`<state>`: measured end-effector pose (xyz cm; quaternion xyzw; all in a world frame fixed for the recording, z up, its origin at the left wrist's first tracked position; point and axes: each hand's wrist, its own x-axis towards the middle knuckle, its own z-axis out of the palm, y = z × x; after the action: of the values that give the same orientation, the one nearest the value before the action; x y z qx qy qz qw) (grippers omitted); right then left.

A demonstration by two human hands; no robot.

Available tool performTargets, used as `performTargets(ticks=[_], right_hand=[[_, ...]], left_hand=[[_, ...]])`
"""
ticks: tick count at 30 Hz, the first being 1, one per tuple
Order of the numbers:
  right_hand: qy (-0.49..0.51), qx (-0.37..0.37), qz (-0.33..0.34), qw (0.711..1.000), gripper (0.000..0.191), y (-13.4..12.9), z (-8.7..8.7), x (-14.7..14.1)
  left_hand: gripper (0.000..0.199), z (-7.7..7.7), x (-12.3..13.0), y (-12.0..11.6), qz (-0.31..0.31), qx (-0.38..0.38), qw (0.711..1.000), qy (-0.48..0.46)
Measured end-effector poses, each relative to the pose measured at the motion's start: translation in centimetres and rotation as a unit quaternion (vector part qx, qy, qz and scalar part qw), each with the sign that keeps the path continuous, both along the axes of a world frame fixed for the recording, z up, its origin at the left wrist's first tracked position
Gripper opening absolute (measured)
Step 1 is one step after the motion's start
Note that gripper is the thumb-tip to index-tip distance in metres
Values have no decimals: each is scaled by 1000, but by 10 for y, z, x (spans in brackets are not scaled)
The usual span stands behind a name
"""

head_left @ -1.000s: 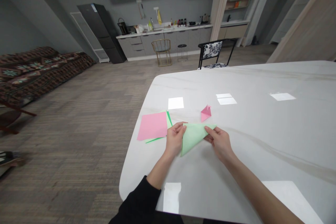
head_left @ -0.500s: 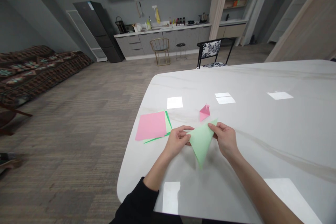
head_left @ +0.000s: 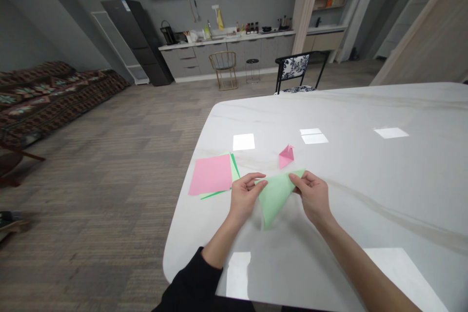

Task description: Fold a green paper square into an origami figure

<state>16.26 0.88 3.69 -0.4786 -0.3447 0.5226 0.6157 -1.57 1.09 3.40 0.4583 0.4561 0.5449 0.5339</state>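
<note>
A light green sheet of paper (head_left: pixel 277 196), folded into a triangle, is held up above the table with its point hanging toward me. My left hand (head_left: pixel 245 194) pinches its left corner between thumb and fingers. At the upper right edge, my right hand (head_left: pixel 312 192) grips the paper with the thumb on top and the fingers behind. Just beyond the paper stands a small folded pink paper figure (head_left: pixel 286 156). To the left of my left hand lies a stack of square sheets, with a pink sheet (head_left: pixel 211 174) on top and green ones showing beneath.
The glossy white table (head_left: pixel 365 165) has a rounded left edge and bright light reflections. A black-framed chair (head_left: pixel 295 69) stands at its far side. Farther back are a gold chair (head_left: pixel 224 66), a stool (head_left: pixel 252 66), kitchen cabinets and a dark fridge (head_left: pixel 135 39).
The green triangle's lower point has swung to the left, and its left corner has shifted left with my left hand. My right hand stays nearly in place.
</note>
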Motion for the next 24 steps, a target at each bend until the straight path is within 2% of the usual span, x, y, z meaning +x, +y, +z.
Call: performTargets(ticks=[5,7,9,14,16,24], right_hand=[[40,-47,125,990,32,-4,0,-5],[43,-59,155,985,33,-5,-1,-7],[41,-65,149,986,32,-6,-4,-9],[49,-73,77,993,32,-5,-10,-14],[57,-76,68,993,32,-6,-11,-16],[91,-105,149,979,34,-14,-10,-26]], left_hand=[[34,2,-2,0,18,13,1000,13],[33,3,-4,1,16,19,999,20],[33,2,-4,1,10,20,999,23],[35,1,-2,3,-6,7,1000,-5],[37,3,-2,2,0,2,1000,-15],[36,7,-2,1,16,-2,1000,-26]])
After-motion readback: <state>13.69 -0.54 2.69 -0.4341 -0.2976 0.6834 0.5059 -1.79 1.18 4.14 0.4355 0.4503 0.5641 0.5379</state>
